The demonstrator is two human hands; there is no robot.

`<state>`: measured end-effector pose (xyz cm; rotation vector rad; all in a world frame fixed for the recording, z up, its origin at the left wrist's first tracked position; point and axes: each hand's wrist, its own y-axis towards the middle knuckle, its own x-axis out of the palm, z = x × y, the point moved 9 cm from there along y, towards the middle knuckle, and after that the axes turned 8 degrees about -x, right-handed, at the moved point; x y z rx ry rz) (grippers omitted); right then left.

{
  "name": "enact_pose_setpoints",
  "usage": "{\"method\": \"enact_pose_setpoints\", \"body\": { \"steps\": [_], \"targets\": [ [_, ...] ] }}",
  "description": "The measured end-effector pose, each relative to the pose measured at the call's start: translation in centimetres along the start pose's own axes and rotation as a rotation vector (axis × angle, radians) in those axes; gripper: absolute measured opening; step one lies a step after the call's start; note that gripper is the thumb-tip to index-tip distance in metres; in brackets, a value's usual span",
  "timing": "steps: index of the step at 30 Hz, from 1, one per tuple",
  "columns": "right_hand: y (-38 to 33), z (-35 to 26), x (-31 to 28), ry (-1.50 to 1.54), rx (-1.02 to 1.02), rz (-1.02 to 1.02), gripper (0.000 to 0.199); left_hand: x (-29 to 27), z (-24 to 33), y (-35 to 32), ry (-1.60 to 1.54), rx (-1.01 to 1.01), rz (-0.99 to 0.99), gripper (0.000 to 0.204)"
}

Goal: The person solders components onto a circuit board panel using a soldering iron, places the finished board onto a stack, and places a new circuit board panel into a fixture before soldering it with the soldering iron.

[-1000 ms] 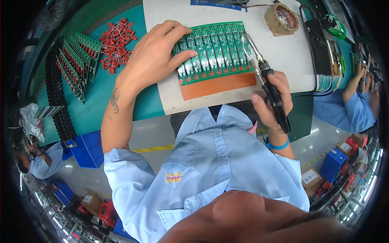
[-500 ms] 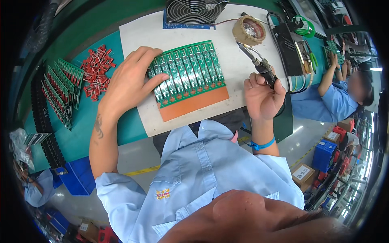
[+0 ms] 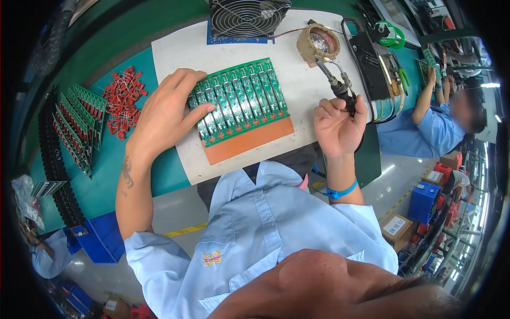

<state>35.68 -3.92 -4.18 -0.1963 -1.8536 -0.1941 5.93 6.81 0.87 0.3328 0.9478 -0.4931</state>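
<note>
My left hand [image 3: 169, 109] grips the left edge of a green circuit board panel [image 3: 241, 101], thumb on top and fingers curled behind the edge. The panel is made of several narrow strips side by side. It lies over an orange-brown board [image 3: 249, 142] that shows along its near edge. To the right, my right hand [image 3: 340, 125] holds a soldering iron [image 3: 340, 87] by its dark handle, clear of the panel. Its metal tip points up and left, just below a round brown pot [image 3: 319, 45] with silvery bits inside.
A fan with a wire guard [image 3: 247, 18] stands at the back. Left are a heap of red components [image 3: 123, 101], standing boards [image 3: 79, 127] and a black rack strip [image 3: 57, 165]. A black soldering stand [image 3: 367, 64] with green solder spool [image 3: 392, 35] is right. Another person [image 3: 425, 125] works beyond.
The view has shifted slightly, so the bench sits a little further left and lower. The iron's tip has swung slightly right, relative to the pot. My left hand keeps its hold on the panel.
</note>
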Motion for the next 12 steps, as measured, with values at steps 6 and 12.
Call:
{"method": "enact_pose_setpoints", "body": {
  "steps": [6,12],
  "targets": [
    [-0.8,0.0,0.9,-0.238,-0.093,-0.068,0.044,-0.2,0.0,0.0,-0.018,0.021,-0.015,0.052],
    [-3.0,3.7,4.3,-1.135,-0.182,-0.519,0.068,-0.5,-0.9,-0.4,0.006,-0.048,-0.077,0.057]
  ]
}}
